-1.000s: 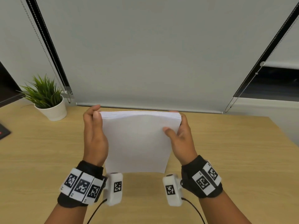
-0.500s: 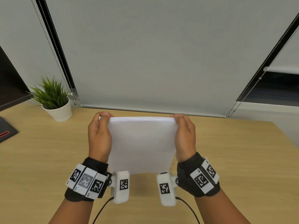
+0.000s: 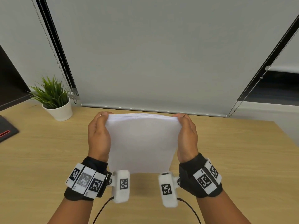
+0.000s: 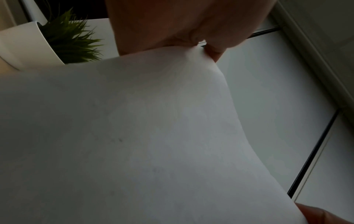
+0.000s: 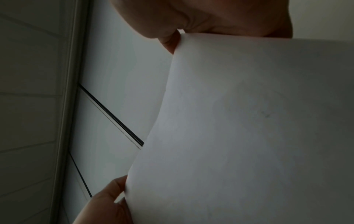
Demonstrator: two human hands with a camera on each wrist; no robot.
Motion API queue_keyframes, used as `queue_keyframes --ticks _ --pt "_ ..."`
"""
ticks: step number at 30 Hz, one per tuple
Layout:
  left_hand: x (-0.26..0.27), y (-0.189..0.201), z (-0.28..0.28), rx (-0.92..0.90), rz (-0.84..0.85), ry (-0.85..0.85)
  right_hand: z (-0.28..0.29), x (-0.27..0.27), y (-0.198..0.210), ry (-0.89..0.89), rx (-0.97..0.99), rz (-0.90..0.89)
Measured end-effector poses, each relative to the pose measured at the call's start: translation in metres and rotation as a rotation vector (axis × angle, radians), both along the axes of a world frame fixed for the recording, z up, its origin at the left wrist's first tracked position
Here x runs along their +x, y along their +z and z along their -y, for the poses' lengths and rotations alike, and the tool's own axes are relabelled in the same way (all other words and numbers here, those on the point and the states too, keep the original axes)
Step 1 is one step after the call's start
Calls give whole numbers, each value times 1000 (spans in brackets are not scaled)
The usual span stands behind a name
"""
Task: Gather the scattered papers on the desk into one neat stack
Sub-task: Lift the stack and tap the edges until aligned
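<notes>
Papers [image 3: 142, 143] are standing on edge above the middle of the wooden table [image 3: 234, 151], gathered into one sheaf and gripped from both sides, a hold that looks meant for squaring the edges. At the table's far left corner, a potted plant [image 3: 55, 101] is sitting well apart from the work, with a dark device [image 3: 7, 130] lying at the left edge. The left hand [image 3: 98, 136] is clamping the sheaf's left side, fingers curled over the top corner, and the left wrist view is showing the fingertips [image 4: 214, 51] pinching that corner. The sheets are bowing slightly between the two holds, their top edges fanning a little, so the stack appears not yet fully even. The right hand [image 3: 187, 136] is mirroring the grip on the right side, fingers wrapped over the opposite top corner. The lower edge is hanging just above the table, probably for tapping down before laying the stack flat.
</notes>
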State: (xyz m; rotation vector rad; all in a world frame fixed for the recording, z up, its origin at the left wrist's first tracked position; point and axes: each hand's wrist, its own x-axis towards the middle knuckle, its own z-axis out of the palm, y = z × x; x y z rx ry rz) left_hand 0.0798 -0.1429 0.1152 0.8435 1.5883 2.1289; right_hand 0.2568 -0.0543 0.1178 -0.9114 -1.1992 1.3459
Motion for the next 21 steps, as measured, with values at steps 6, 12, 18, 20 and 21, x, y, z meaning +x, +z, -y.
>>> queue_keyframes --ticks 6,12,18,20,21 --pt "-21 -23 14 107 -66 -356 -4 21 -17 262 82 -63" --pt "-39 -70 24 -242 -272 -439 -12 38 -58 412 154 415" --pt "-38 -92 38 -418 -511 -523 -7 47 -92 464 266 712" --pt "-39 -96 42 -456 -585 -537 -8 49 -100 460 287 773" --pt "-39 -99 42 -480 -607 -546 -9 49 -103 453 293 796"
